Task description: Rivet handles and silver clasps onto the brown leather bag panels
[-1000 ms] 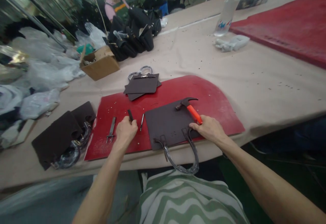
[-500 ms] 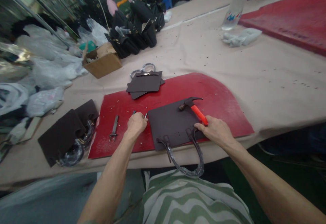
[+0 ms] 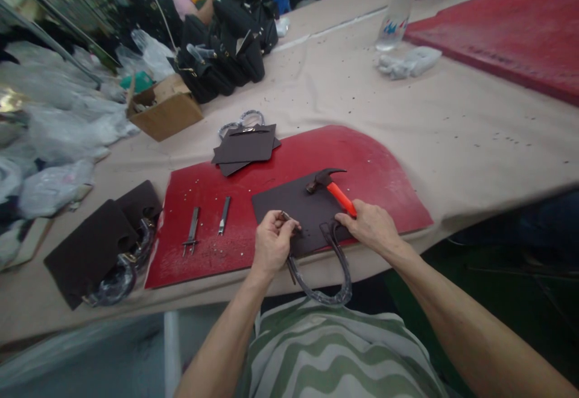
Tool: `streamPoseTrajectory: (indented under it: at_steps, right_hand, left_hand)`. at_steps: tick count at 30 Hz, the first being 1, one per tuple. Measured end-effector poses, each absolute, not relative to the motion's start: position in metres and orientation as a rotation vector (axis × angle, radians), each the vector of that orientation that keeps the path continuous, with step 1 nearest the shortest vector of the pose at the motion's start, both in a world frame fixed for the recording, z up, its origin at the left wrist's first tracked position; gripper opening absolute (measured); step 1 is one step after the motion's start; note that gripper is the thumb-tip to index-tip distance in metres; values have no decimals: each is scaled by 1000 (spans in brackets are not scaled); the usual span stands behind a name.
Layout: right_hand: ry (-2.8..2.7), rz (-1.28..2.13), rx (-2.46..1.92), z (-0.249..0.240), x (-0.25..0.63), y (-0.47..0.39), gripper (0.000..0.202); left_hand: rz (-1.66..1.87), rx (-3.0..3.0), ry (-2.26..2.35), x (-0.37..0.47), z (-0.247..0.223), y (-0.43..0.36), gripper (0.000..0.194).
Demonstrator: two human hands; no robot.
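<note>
A dark brown leather bag panel point(image 3: 312, 199) lies on the red board, with a plastic-wrapped handle point(image 3: 346, 277) looping off its near edge. Over the panel's left near part, my left hand point(image 3: 271, 241) pinches a slim metal punch point(image 3: 284, 216); its tip is hard to see. My right hand point(image 3: 368, 224) grips a claw hammer point(image 3: 339, 196) by its orange handle, the head above the panel and the thumb close to the bag handle's base. Left of the panel lie a flat metal chisel point(image 3: 225, 216) and a two-pronged metal tool point(image 3: 192, 232).
The red board point(image 3: 389, 169) sits at the table's front edge. Further brown panels with handles lie at left point(image 3: 94, 241) and behind point(image 3: 248, 145). Beyond are a cardboard box point(image 3: 165, 114), black bags point(image 3: 217, 60), a plastic bottle point(image 3: 398, 12) and a person in pink point(image 3: 185, 0).
My left hand has moved right from the board onto the panel, bringing the punch; the flat chisel is now uncovered. My right hand keeps the hammer. The whole view has shifted slightly.
</note>
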State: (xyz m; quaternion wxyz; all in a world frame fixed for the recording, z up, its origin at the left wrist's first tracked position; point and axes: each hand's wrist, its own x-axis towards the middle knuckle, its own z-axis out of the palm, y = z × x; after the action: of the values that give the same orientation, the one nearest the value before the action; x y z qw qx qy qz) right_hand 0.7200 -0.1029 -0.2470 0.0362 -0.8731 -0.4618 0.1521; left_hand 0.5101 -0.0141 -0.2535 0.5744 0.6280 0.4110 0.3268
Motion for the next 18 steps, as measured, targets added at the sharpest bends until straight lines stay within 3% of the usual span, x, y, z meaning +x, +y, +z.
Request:
streamPoseTrajectory:
  at_steps: [5,18]
  right_hand:
    - [-1410,449,-2674,-248,718,-105,36]
    - [-1402,422,-2659,-253,719,-106,34]
  left_hand:
    - [820,1603,955,511,-272,-23,9]
    - [891,1756,890,511,-276,-23,6]
